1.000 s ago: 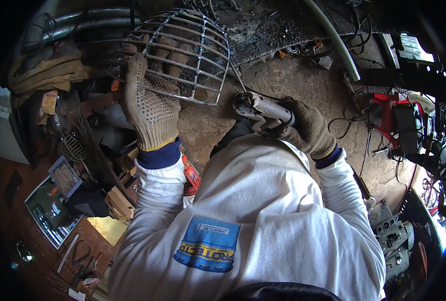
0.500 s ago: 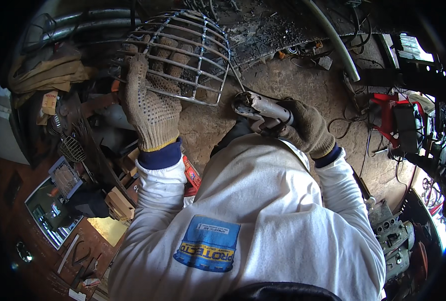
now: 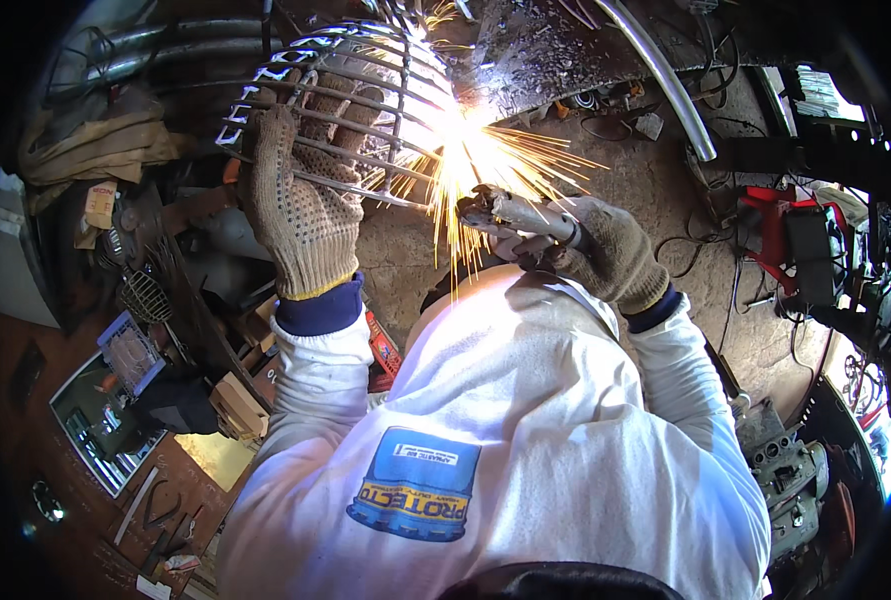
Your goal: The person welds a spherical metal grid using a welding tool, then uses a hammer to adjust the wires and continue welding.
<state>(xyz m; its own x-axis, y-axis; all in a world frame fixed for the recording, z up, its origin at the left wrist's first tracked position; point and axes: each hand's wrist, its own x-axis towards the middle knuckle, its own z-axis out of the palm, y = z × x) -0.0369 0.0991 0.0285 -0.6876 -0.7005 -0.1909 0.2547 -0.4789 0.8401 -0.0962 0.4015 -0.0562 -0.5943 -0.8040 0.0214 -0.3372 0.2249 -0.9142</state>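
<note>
My left hand [image 3: 303, 215], in a knitted dotted work glove, grips a domed cage of welded metal bars [image 3: 397, 135] from its near side. Its fingers are curled behind and between the bars. In my gloved right hand [image 3: 617, 255] is a welding electrode holder [image 3: 533, 218], its worn jaw end toward the cage. A dazzling arc [image 3: 467, 125] burns at the cage's right edge and throws orange sparks [image 3: 525, 150] outward and down. The glare hides the electrode and the spot where it meets the bar.
A dark metal worktop [image 3: 555, 50] strewn with bits lies beyond the cage, with a curved metal tube [image 3: 665, 75] at its right. Cables run over the floor near a red stand [image 3: 760, 235]. At left are brown cloth [image 3: 105, 150], a smaller wire cage [image 3: 145, 297] and a tray of tools [image 3: 105, 425].
A bright arc with flying sparks has appeared at the cage's right edge. The electrode holder has shifted slightly left; my left hand stays in place on the cage.
</note>
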